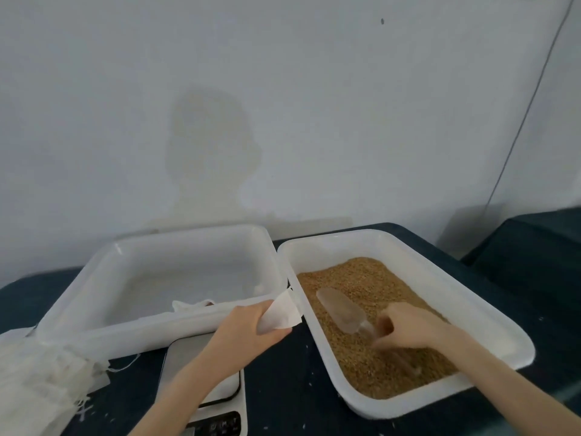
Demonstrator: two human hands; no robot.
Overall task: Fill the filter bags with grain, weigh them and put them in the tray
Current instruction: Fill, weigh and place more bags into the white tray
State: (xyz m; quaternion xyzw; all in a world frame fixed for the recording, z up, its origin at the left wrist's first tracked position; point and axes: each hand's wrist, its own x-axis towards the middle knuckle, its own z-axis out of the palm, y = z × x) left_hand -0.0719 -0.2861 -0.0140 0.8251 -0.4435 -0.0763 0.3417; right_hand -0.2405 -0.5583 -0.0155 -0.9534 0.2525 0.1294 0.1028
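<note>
Head view: we are pinching a filter bag (282,313) in our left hand (248,328) while our right hand (405,327) is curling round the scoop (341,311), risking grain (371,297) spilling past the narrow mouth onto the counter (292,382).

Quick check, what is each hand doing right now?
Left hand: grips a white filter bag.
Right hand: fingers curled at the handle of the clear scoop lying on the grain; blurred, grip cannot be told.

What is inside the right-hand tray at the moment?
The right-hand tray holds brown grain, with a clear plastic scoop lying on it. The right hand reaches in at the scoop's handle, covering part of it. The tray floor is hidden under the grain.
</note>
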